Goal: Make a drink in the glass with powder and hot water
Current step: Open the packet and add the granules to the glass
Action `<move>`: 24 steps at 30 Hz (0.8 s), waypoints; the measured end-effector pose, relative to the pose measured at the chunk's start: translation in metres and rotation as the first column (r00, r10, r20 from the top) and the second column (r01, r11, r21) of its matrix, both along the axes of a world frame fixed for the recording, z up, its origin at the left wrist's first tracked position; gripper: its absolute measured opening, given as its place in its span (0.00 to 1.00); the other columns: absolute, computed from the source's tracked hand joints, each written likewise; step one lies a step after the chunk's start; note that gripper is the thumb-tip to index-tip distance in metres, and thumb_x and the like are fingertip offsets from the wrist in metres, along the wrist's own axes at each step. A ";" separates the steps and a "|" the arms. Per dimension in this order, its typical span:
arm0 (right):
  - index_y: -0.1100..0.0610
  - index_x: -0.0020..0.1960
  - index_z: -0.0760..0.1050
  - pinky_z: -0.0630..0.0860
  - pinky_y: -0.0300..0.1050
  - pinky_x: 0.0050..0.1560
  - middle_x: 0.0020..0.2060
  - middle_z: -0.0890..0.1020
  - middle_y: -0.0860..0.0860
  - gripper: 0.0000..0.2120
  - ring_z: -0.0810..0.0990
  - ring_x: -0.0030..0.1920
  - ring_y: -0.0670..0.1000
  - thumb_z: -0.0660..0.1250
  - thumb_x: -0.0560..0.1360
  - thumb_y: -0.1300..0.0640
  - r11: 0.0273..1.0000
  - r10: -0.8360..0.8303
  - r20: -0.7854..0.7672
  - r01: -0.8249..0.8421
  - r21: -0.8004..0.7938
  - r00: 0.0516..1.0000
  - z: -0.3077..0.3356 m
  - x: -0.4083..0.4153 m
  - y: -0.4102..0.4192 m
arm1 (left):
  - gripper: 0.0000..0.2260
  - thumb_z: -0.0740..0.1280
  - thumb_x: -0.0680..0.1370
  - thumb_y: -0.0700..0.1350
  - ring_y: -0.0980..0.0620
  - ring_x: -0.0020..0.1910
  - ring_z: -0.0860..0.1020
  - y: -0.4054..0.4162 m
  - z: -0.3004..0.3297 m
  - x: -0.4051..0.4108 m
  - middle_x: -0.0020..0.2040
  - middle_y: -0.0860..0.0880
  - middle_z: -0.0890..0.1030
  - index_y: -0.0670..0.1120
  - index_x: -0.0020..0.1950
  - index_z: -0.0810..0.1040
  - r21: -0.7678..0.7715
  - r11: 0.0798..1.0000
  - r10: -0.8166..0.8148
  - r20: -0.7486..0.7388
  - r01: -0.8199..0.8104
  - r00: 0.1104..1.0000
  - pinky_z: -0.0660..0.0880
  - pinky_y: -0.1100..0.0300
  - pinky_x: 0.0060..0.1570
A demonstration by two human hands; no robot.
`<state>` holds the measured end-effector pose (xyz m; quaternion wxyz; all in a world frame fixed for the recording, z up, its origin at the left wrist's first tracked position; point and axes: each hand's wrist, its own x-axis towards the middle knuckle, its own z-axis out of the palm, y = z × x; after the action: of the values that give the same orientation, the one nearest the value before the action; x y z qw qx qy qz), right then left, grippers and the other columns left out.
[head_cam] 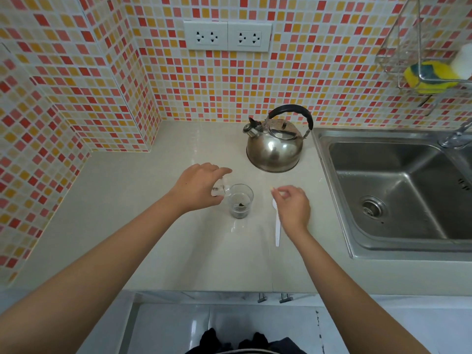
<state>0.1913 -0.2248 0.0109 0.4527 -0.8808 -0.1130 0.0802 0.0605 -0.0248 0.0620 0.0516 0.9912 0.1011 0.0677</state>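
1. Nearest us are our own forearms, reaching up from the bottom edge over the pale bench [178, 251], with dark trousers and floor tiles showing below its front edge.
2. At about 9 o'clock from the glass, our left hand [198, 186] has its grip pinched around a small clear, crumpled packet [219, 189], tilted toward the rim. We judge it is held there to tip out the powder.
3. The glass [240, 200] stands upright at the centre of the bench, just beside the left hand, with a dark heap of powder on its bottom and no water visible.
4. At 3 o'clock from the glass, our right hand [292, 204] hangs over the bowl end of a white plastic spoon [277, 226] that lies flat on the bench. Its grip is curled, thumb and forefinger pinched near a small yellowish scrap; we cannot tell whether it touches the spoon. The spoon probably waits for stirring.
5. At 1 o'clock, well apart, the steel kettle [274, 146] sits upright, spout pointing left, within reach for pouring.
6. Far right lies the sink [332, 180].
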 end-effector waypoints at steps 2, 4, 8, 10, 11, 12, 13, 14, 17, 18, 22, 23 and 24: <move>0.56 0.47 0.82 0.77 0.46 0.42 0.41 0.83 0.53 0.17 0.81 0.40 0.51 0.71 0.70 0.43 0.973 0.171 -0.098 -0.152 0.175 0.980 0.028 -0.013 0.024 | 0.30 0.70 0.68 0.55 0.51 0.53 0.78 -0.006 0.003 -0.003 0.55 0.53 0.81 0.54 0.69 0.68 -0.138 0.989 0.067 0.091 -0.054 0.994 0.75 0.55 0.52; 0.57 0.50 0.82 0.75 0.41 0.36 0.40 0.84 0.53 0.21 0.80 0.32 0.48 0.73 0.67 0.40 0.939 0.328 -0.228 -0.289 0.187 0.917 0.050 -0.025 0.044 | 0.30 0.72 0.67 0.56 0.54 0.50 0.78 -0.016 0.006 -0.005 0.54 0.55 0.80 0.55 0.68 0.69 -0.271 0.959 0.139 0.183 -0.087 0.973 0.75 0.56 0.50; 0.63 0.50 0.80 0.70 0.38 0.30 0.35 0.83 0.55 0.14 0.78 0.22 0.47 0.73 0.70 0.54 0.890 0.454 -0.345 -0.396 0.227 0.822 0.067 -0.035 0.061 | 0.28 0.73 0.66 0.53 0.58 0.45 0.77 -0.031 0.004 -0.010 0.51 0.56 0.78 0.56 0.65 0.71 -0.474 0.875 0.275 0.315 -0.101 0.908 0.75 0.62 0.46; 0.64 0.49 0.79 0.70 0.33 0.27 0.31 0.81 0.57 0.07 0.77 0.20 0.46 0.71 0.71 0.64 0.879 0.472 -0.351 -0.406 0.249 0.808 0.070 -0.035 0.060 | 0.28 0.74 0.66 0.52 0.60 0.44 0.77 -0.036 -0.002 -0.012 0.50 0.57 0.76 0.56 0.65 0.71 -0.560 0.823 0.322 0.316 -0.098 0.893 0.73 0.69 0.45; 0.63 0.48 0.79 0.70 0.33 0.26 0.31 0.81 0.58 0.06 0.77 0.20 0.47 0.71 0.71 0.67 0.876 0.481 -0.345 -0.423 0.234 0.806 0.071 -0.034 0.059 | 0.29 0.76 0.65 0.51 0.60 0.43 0.77 -0.037 -0.005 -0.013 0.50 0.56 0.76 0.55 0.64 0.72 -0.607 0.789 0.340 0.307 -0.093 0.889 0.72 0.72 0.45; 0.61 0.46 0.79 0.71 0.34 0.28 0.31 0.81 0.58 0.06 0.77 0.21 0.49 0.70 0.70 0.68 0.870 0.492 -0.330 -0.448 0.204 0.805 0.072 -0.033 0.059 | 0.29 0.78 0.64 0.50 0.60 0.44 0.78 -0.037 -0.008 -0.013 0.49 0.55 0.77 0.54 0.64 0.73 -0.670 0.738 0.368 0.293 -0.085 0.883 0.71 0.75 0.46; 0.60 0.44 0.79 0.72 0.36 0.31 0.31 0.81 0.57 0.06 0.77 0.22 0.51 0.70 0.69 0.68 0.864 0.504 -0.306 -0.477 0.163 0.808 0.073 -0.032 0.058 | 0.29 0.79 0.63 0.47 0.60 0.44 0.79 -0.037 -0.011 -0.013 0.48 0.54 0.79 0.53 0.62 0.75 -0.746 0.662 0.404 0.275 -0.071 0.873 0.71 0.75 0.49; 0.58 0.42 0.80 0.72 0.38 0.31 0.31 0.81 0.55 0.06 0.76 0.24 0.52 0.71 0.69 0.68 0.858 0.512 -0.277 -0.501 0.114 0.813 0.073 -0.030 0.057 | 0.27 0.80 0.63 0.44 0.59 0.44 0.80 -0.037 -0.013 -0.014 0.46 0.53 0.81 0.53 0.60 0.77 -0.824 0.565 0.441 0.249 -0.050 0.862 0.72 0.73 0.51; 0.57 0.39 0.80 0.68 0.34 0.25 0.29 0.81 0.51 0.05 0.77 0.24 0.48 0.73 0.69 0.65 0.844 0.523 -0.223 -0.537 0.001 0.823 0.073 -0.028 0.054 | 0.10 0.76 0.69 0.38 0.55 0.40 0.81 -0.032 -0.015 -0.016 0.41 0.49 0.83 0.50 0.46 0.83 -0.944 0.328 0.471 0.177 0.014 0.864 0.76 0.60 0.50; 0.58 0.39 0.80 0.67 0.33 0.25 0.28 0.80 0.51 0.04 0.77 0.24 0.47 0.73 0.69 0.65 0.842 0.523 -0.229 -0.539 -0.010 0.821 0.073 -0.028 0.053 | 0.07 0.74 0.70 0.37 0.56 0.39 0.80 -0.030 -0.015 -0.016 0.40 0.48 0.84 0.49 0.43 0.83 -0.944 0.330 0.452 0.166 0.009 0.877 0.76 0.60 0.48; 0.66 0.47 0.81 0.72 0.39 0.33 0.30 0.81 0.58 0.05 0.78 0.28 0.50 0.70 0.72 0.66 0.820 0.557 -0.263 -0.571 0.027 0.788 0.074 -0.027 0.053 | 0.04 0.71 0.74 0.38 0.55 0.36 0.80 -0.028 -0.012 -0.016 0.38 0.45 0.83 0.46 0.41 0.82 -0.941 0.338 0.402 0.141 -0.003 0.905 0.76 0.63 0.44; 0.67 0.48 0.81 0.73 0.39 0.32 0.33 0.82 0.60 0.06 0.79 0.29 0.51 0.69 0.73 0.66 0.810 0.573 -0.267 -0.585 0.043 0.775 0.075 -0.027 0.053 | 0.04 0.70 0.74 0.38 0.55 0.36 0.80 -0.028 -0.011 -0.016 0.37 0.45 0.82 0.46 0.41 0.81 -0.941 0.338 0.406 0.137 -0.010 0.903 0.75 0.64 0.43; 0.67 0.49 0.81 0.74 0.38 0.31 0.35 0.82 0.62 0.06 0.79 0.30 0.52 0.68 0.74 0.66 0.801 0.586 -0.267 -0.596 0.048 0.765 0.076 -0.027 0.052 | 0.05 0.70 0.74 0.38 0.55 0.36 0.79 -0.028 -0.010 -0.016 0.36 0.45 0.82 0.46 0.40 0.81 -0.940 0.341 0.409 0.129 -0.020 0.904 0.75 0.64 0.43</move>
<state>0.1644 -0.1723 0.0867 0.3979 -0.7899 -0.3205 0.3392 0.0446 -0.0531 0.0518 0.6031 0.7390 0.2423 0.1773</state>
